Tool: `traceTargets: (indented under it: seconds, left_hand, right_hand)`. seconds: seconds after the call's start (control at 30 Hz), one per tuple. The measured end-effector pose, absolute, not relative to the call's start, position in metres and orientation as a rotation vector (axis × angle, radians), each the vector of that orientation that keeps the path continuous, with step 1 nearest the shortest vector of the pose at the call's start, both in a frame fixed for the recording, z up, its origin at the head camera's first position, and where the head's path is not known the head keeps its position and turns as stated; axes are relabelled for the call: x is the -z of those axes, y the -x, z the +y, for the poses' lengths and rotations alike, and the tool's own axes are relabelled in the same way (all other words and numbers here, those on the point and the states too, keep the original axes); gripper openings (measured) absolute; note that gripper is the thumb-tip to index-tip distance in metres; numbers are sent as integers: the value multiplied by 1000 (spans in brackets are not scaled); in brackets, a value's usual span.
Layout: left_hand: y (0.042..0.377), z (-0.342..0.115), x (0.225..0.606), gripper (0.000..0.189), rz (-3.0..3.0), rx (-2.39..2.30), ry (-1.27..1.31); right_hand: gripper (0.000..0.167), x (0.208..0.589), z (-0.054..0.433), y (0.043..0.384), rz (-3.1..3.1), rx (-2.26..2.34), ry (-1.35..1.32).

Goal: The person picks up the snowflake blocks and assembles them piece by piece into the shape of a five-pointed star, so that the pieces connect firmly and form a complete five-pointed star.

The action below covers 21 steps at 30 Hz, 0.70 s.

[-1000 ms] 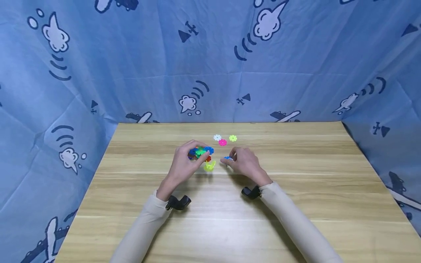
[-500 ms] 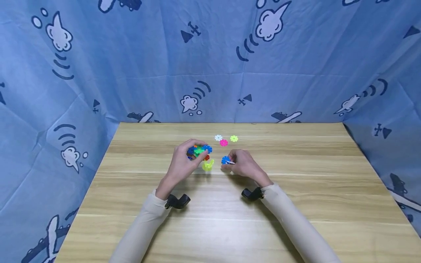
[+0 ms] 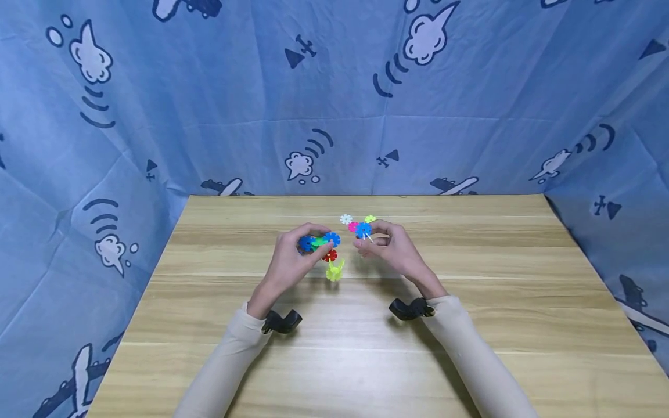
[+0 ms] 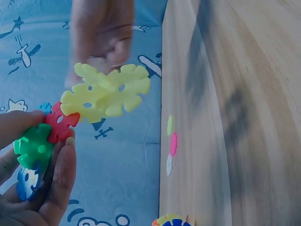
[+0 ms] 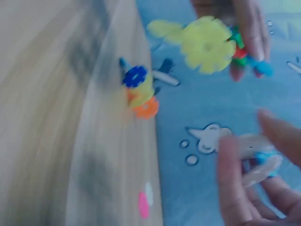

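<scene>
My left hand (image 3: pixel 292 255) grips a cluster of joined, notched plastic snowflake discs. In the left wrist view its green disc (image 4: pixel 34 145) lies between thumb and fingers, beside a red disc (image 4: pixel 61 123) and a blue disc (image 4: pixel 28 182). Several yellow discs (image 4: pixel 106 92) stick out from the red one, free of the fingers. My right hand (image 3: pixel 394 247) pinches a smaller piece, a blue disc (image 3: pixel 363 230) joined with white discs (image 5: pixel 256 147); fingers partly hide it. The two pieces are apart, both held above the table.
On the wooden table (image 3: pixel 334 348) a white disc (image 3: pixel 346 219), a pink disc (image 3: pixel 352 226) and a yellow-green disc (image 3: pixel 370 219) lie beyond the hands. Another cluster of blue, yellow and orange discs (image 5: pixel 141 96) stands on the table. A blue patterned curtain (image 3: pixel 334 87) borders the table.
My right hand has lifted the blue and white piece and moved it away from me, turning the blue disc face-on. My left hand has tilted its cluster slightly, staying nearly in place.
</scene>
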<state>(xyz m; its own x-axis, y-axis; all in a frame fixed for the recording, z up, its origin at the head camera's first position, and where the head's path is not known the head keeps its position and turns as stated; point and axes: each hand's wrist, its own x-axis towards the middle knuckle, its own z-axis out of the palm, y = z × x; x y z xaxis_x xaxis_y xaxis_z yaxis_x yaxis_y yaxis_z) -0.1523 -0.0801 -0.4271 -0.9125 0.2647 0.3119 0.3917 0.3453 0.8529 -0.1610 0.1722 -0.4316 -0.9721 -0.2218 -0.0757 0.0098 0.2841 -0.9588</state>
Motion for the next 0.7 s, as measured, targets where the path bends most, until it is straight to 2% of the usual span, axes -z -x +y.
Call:
traceTargets:
  seconds: [0.33,0.7]
  left_hand:
    - [152,-75,429,18,-2485,1575,679]
    - [149,-73,430,18,-2459,1559,756]
  right_hand:
    - [30,413,165,151,2163,2059,437]
    - [25,416,152,146,2335,2077,473]
